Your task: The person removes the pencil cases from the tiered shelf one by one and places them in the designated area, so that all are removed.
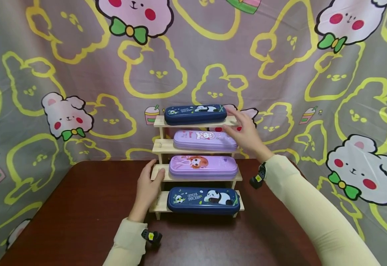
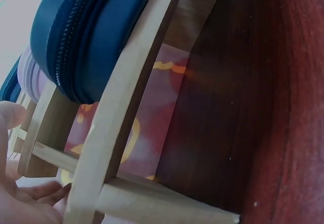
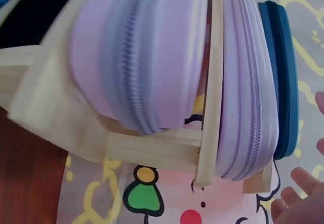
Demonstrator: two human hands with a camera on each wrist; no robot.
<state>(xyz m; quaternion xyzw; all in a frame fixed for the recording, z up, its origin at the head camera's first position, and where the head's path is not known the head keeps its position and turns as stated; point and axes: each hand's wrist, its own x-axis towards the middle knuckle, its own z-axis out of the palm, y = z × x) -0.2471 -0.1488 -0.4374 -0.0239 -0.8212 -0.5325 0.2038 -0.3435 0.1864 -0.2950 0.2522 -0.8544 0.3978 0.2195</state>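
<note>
A four-tier wooden rack point(image 1: 161, 146) stands on the table with one zippered pencil case per shelf. A dark blue panda case point(image 1: 194, 114) lies on top. Below it are a lilac case point(image 1: 186, 140), a pinkish-purple case with a girl's picture point(image 1: 213, 166) and another dark blue panda case point(image 1: 203, 200). My left hand point(image 1: 148, 189) is at the rack's left side by the second-lowest shelf, thumb and fingers apart. My right hand point(image 1: 246, 135), fingers spread, is by the right end of the top case. Whether either hand touches is unclear.
The rack stands on a dark reddish-brown table point(image 1: 90, 207). Behind and at both sides hangs a patterned cloth point(image 1: 160, 70) with cartoon bears and yellow outlines. Both forearms, in pale sleeves point(image 1: 316, 210), flank the rack.
</note>
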